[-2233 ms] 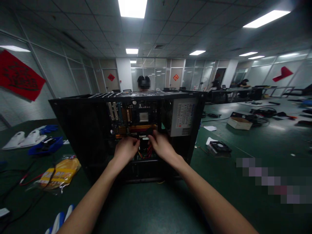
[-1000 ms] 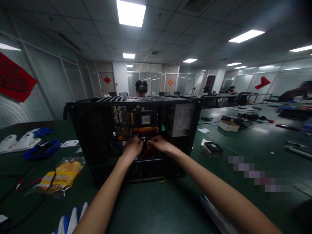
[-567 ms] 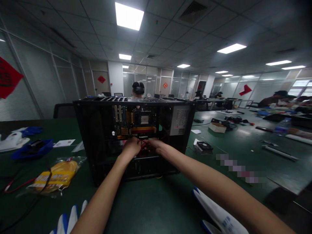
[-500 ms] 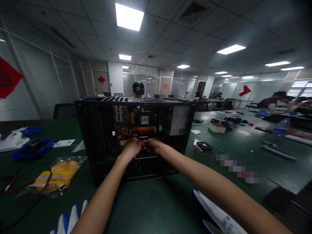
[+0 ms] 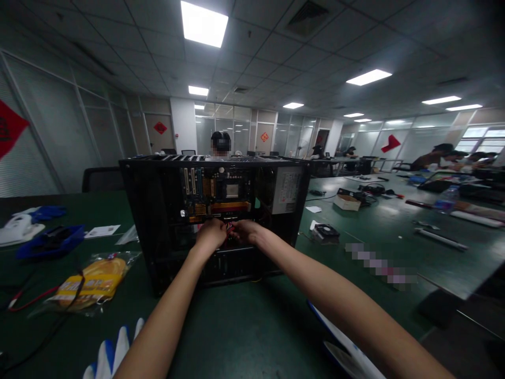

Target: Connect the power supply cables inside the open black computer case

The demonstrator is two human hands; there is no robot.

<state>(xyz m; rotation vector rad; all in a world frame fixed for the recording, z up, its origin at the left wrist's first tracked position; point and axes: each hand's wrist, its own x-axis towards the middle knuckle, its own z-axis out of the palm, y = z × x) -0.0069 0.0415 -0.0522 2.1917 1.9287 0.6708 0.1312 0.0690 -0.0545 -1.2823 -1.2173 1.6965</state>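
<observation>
An open black computer case (image 5: 136, 210) stands on the green table, its inside facing me. A motherboard (image 5: 201, 184) with a bare silver processor (image 5: 232, 190) shows in the upper part, and a grey power supply (image 5: 286, 188) sits at the right. Both my hands reach into the lower part of the case. My left hand (image 5: 212, 232) and my right hand (image 5: 245, 231) are closed close together around thin red and dark cables (image 5: 229, 227). The fingertips are partly hidden, and I cannot make out the cable ends.
A yellow food packet (image 5: 92, 281) and a blue tray (image 5: 51, 241) lie left. White-and-blue gloves (image 5: 114, 350) lie near my forearms. To the right are a cooling fan (image 5: 325, 233), a small open box (image 5: 347, 202) and a plastic bottle (image 5: 447, 199). A person (image 5: 220, 143) is behind the case.
My view has shifted slightly. Both hands stay in the case at the cables, with only small finger movement; the red wires between them show a little more plainly.
</observation>
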